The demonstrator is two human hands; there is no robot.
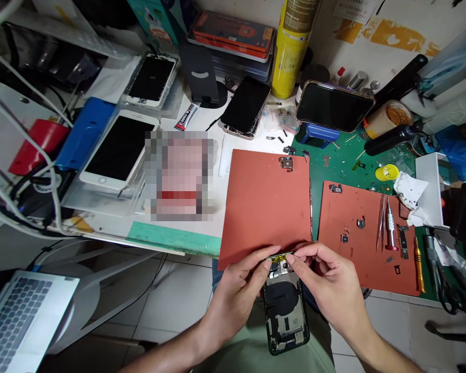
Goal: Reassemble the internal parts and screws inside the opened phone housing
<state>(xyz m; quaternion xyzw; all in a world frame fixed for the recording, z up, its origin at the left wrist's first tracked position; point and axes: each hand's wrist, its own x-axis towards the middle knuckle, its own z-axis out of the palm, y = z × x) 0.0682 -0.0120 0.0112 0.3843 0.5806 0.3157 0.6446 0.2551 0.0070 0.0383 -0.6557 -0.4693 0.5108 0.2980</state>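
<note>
An opened phone housing (295, 324), dark-framed and bare inside, is tilted over my lap at the front edge of the bench. My left hand (238, 285) grips its upper left corner, thumb on the inner face. At the upper right corner, my right hand (334, 280) pinches with thumb and forefinger. Between the thumbs lies a yellowish strip (279, 258) along the housing's top end, just above a camera opening. Whether the right fingertips hold a small part or only the rim is hidden. A red-brown mat (267, 202) lies just beyond both hands.
On a second mat (345, 264) to the right lie tweezers (380, 223), a silver screwdriver (390, 225) and small phone parts. A propped phone (334, 106), a yellow spray can (293, 52) and a white phone (118, 147) stand or lie behind. A laptop (19, 321) is lower left.
</note>
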